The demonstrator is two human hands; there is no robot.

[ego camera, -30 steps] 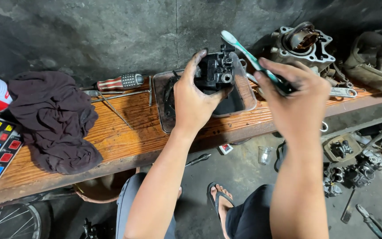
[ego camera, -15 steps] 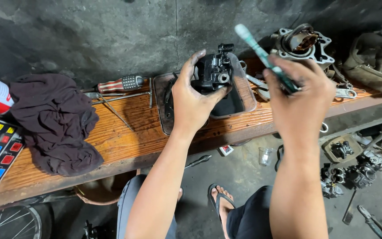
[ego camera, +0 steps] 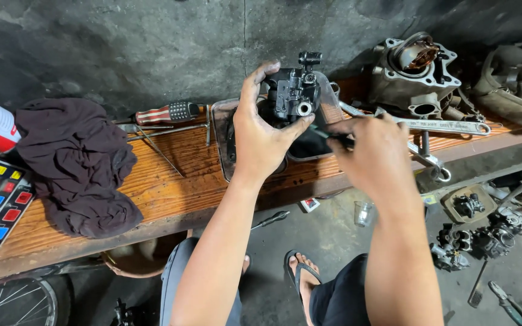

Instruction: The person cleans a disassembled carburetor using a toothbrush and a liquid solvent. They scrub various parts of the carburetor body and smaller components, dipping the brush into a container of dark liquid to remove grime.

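We held the carburetor body up in our left hand, fingers wrapped around its back and thumb pressed under its front face, so that it hung just above the shallow metal tray on the wooden worktop. Our right hand was closed around the dark handle of a toothbrush, whose head end pointed in toward the lower front of the carburetor; the bristles were hidden behind our left thumb, so we could not tell whether they touched the metal.

We judged this to be the scrubbing step, with the brush working at the ports on the part's face. The next move, as we saw it, called for a steady grip with the left hand and short strokes with the right, turning the body to expose unbrushed faces over the tray.

A dark rag lay well to the left, a striped-handled screwdriver near the wall, an engine cylinder and a wrench to the right.
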